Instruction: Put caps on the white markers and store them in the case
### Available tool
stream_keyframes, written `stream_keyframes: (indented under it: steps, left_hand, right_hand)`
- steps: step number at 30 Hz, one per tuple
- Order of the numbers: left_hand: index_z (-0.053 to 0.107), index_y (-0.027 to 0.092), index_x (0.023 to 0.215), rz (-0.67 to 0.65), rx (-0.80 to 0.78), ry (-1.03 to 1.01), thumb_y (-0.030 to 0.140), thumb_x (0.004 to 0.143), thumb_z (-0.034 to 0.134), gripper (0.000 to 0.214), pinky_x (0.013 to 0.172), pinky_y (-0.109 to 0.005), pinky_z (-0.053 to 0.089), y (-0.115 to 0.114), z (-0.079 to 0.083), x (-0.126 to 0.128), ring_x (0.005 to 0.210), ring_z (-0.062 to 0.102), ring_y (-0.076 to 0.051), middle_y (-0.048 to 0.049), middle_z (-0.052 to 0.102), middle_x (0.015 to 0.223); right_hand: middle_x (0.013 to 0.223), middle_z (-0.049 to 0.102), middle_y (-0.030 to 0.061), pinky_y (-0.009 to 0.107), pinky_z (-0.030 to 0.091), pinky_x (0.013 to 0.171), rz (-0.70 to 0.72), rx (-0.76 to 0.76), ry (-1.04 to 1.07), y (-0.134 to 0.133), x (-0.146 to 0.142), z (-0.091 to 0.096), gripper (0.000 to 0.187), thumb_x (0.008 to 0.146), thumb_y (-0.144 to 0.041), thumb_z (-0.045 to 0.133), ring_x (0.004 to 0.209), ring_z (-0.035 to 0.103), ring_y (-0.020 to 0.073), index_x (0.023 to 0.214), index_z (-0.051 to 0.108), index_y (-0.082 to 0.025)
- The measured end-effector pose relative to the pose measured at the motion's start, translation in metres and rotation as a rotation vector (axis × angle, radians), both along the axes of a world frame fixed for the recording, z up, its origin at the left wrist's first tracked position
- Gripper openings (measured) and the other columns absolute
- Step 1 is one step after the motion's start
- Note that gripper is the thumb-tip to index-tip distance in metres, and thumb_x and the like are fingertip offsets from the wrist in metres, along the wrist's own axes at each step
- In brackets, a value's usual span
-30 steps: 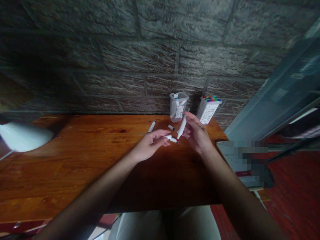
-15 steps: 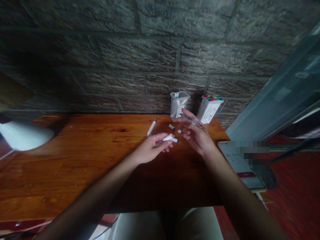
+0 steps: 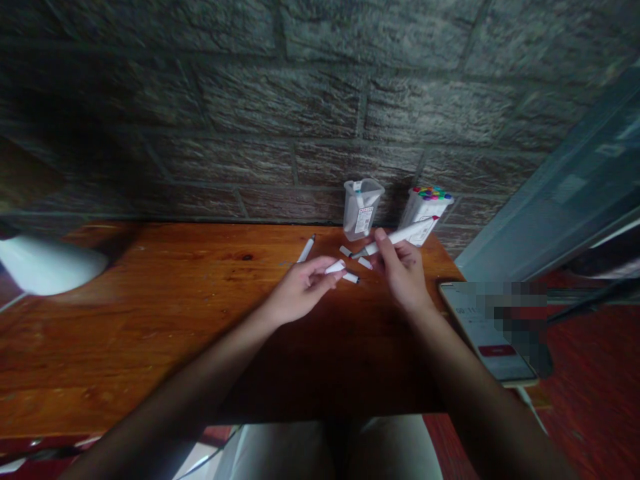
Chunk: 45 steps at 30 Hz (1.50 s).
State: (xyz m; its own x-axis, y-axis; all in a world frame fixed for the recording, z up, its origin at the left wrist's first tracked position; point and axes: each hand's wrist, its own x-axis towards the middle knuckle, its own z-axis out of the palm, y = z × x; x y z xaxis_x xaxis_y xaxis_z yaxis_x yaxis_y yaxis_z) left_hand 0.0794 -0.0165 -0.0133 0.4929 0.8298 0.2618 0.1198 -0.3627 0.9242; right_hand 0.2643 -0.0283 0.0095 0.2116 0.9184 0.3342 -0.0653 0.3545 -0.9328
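My right hand [image 3: 403, 270] grips a white marker [image 3: 400, 236] that lies almost level, its red tip pointing right toward a tub of markers [image 3: 425, 208]. In my left hand [image 3: 300, 288] a white marker cap [image 3: 334, 267] is pinched between thumb and fingers. Both hands hover over the wooden desk [image 3: 150, 313], a few centimetres apart. Loose caps [image 3: 365, 263] lie on the desk between them, and another white marker [image 3: 306, 249] lies just behind my left hand.
A clear plastic cup [image 3: 363, 208] holding one marker stands against the brick wall, left of the full tub. A phone [image 3: 487, 333] lies at the desk's right edge. A white lamp shade [image 3: 43, 263] sits at the far left.
My right hand turned the marker over, from tip down and left to nearly level with its red tip pointing right. My left hand kept the cap and barely moved.
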Motion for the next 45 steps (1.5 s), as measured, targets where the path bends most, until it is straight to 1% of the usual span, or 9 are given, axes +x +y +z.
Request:
stream_keyframes:
  steps: [5,9,12,18,22,28,33,38,45]
  left_hand:
    - [0.066,0.017,0.109,0.027,0.059,0.053,0.035,0.091,0.057,0.027,0.081,-0.028,0.051,0.003,-0.007,0.0,0.089,0.065,-0.018,-0.0064,0.071,0.104]
    - [0.065,0.017,0.111,0.009,0.073,0.074,0.034,0.092,0.055,0.028,0.082,-0.028,0.051,0.003,-0.007,0.0,0.093,0.065,-0.019,-0.0069,0.07,0.106]
    - [0.065,0.016,0.111,-0.001,0.064,0.056,0.034,0.091,0.055,0.028,0.082,-0.027,0.051,0.002,-0.005,0.0,0.091,0.065,-0.018,-0.0072,0.07,0.107]
    - [0.064,0.016,0.109,0.027,0.052,0.027,0.035,0.09,0.057,0.028,0.078,-0.028,0.053,0.005,-0.008,0.0,0.087,0.066,-0.018,-0.0076,0.07,0.103]
    - [0.064,0.016,0.105,0.044,0.07,0.037,0.033,0.089,0.06,0.024,0.079,-0.028,0.052,0.004,-0.008,0.0,0.087,0.066,-0.018,-0.0067,0.071,0.099]
    - [0.067,0.016,0.099,0.069,0.101,0.012,0.032,0.085,0.065,0.022,0.079,-0.029,0.053,0.003,-0.004,0.001,0.086,0.067,-0.018,-0.0061,0.072,0.095]
    - [0.067,0.017,0.099,0.065,0.105,0.014,0.031,0.085,0.065,0.02,0.078,-0.027,0.052,0.002,-0.005,0.0,0.086,0.067,-0.018,-0.0058,0.073,0.096]
    - [0.068,0.016,0.101,0.041,0.057,0.012,0.028,0.088,0.062,0.019,0.081,-0.026,0.051,0.002,-0.005,-0.001,0.089,0.067,-0.018,-0.006,0.073,0.099]
    - [0.066,0.017,0.105,-0.028,0.015,0.01,0.03,0.091,0.057,0.021,0.079,-0.026,0.05,0.0,-0.002,-0.002,0.089,0.064,-0.017,-0.0057,0.069,0.1]
  right_hand:
    - [0.057,0.059,-0.0015,0.024,0.037,0.048,-0.095,0.008,-0.1,-0.001,-0.002,0.0,0.034,0.081,-0.052,0.064,0.05,0.049,0.0097,0.071,0.068,-0.02]
    - [0.058,0.061,-0.0008,0.023,0.038,0.047,-0.066,-0.002,-0.149,-0.003,-0.005,-0.001,0.034,0.083,-0.051,0.063,0.05,0.05,0.0095,0.073,0.068,-0.019]
    - [0.058,0.062,-0.0005,0.023,0.039,0.046,-0.051,0.007,-0.17,-0.004,-0.006,-0.001,0.035,0.082,-0.052,0.063,0.05,0.052,0.0098,0.069,0.066,-0.019]
    - [0.055,0.059,-0.0005,0.023,0.036,0.044,-0.101,0.0,-0.174,-0.004,-0.006,0.001,0.039,0.081,-0.053,0.064,0.048,0.05,0.0098,0.063,0.063,-0.018]
    - [0.06,0.062,0.0006,0.023,0.04,0.047,-0.131,0.028,-0.152,-0.005,-0.006,0.004,0.038,0.079,-0.054,0.065,0.051,0.053,0.0103,0.066,0.063,-0.018]
    - [0.065,0.066,0.0012,0.023,0.045,0.048,-0.078,0.029,-0.138,-0.006,-0.006,0.001,0.032,0.08,-0.05,0.067,0.054,0.058,0.0126,0.078,0.066,-0.019]
    - [0.07,0.067,0.0029,0.025,0.046,0.051,-0.041,0.063,-0.162,-0.005,-0.005,-0.005,0.027,0.081,-0.046,0.066,0.058,0.06,0.0143,0.077,0.067,-0.019]
    - [0.073,0.066,0.0028,0.025,0.044,0.053,-0.007,0.149,-0.311,-0.004,-0.005,-0.009,0.021,0.085,-0.039,0.063,0.059,0.058,0.0136,0.078,0.066,-0.019]
    - [0.078,0.066,0.0031,0.025,0.045,0.053,-0.01,0.201,-0.342,-0.007,-0.006,-0.007,0.02,0.087,-0.037,0.061,0.06,0.058,0.0132,0.078,0.066,-0.02]
